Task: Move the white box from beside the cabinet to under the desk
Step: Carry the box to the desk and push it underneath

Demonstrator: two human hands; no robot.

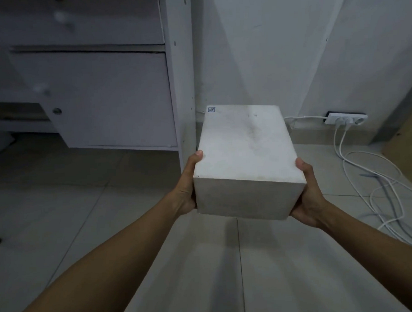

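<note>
The white box is held in the air above the tiled floor, its lid dusty with a small blue mark at the far left corner. My left hand grips its left side, thumb on the top edge. On the right side, my right hand clasps it, thumb up on the top corner. The white cabinet, with drawers and a door with a round knob, stands at the left, just beyond the box.
A white power strip lies against the wall at the right, with white cables looping over the floor tiles. A brown panel stands at the far right. A white wall closes the back.
</note>
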